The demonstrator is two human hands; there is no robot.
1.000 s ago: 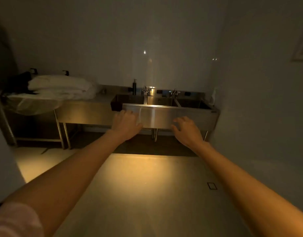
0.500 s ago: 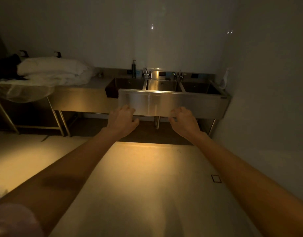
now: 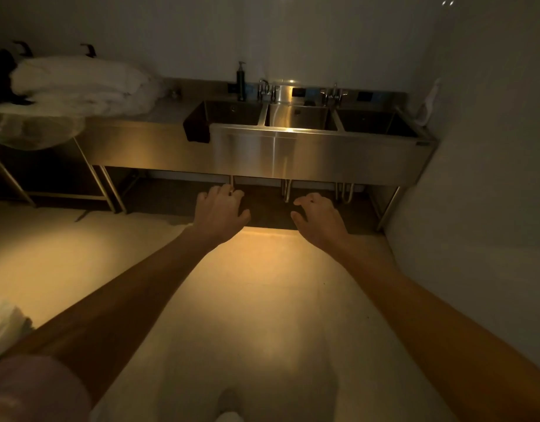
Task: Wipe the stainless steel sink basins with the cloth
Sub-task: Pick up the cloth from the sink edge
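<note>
Left hand (image 3: pixel 221 208) and right hand (image 3: pixel 319 216) outstretched (fingers loosely curled, empty)

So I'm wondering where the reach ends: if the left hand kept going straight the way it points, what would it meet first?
Probably the steel front of the sink, below the dark cloth. The left hand holds nothing, and depth is unclear.

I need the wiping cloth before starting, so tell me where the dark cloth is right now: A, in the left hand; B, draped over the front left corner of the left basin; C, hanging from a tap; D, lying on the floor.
B: the dark cloth hangs over the front left corner of the left basin, and both hands are empty.
</note>
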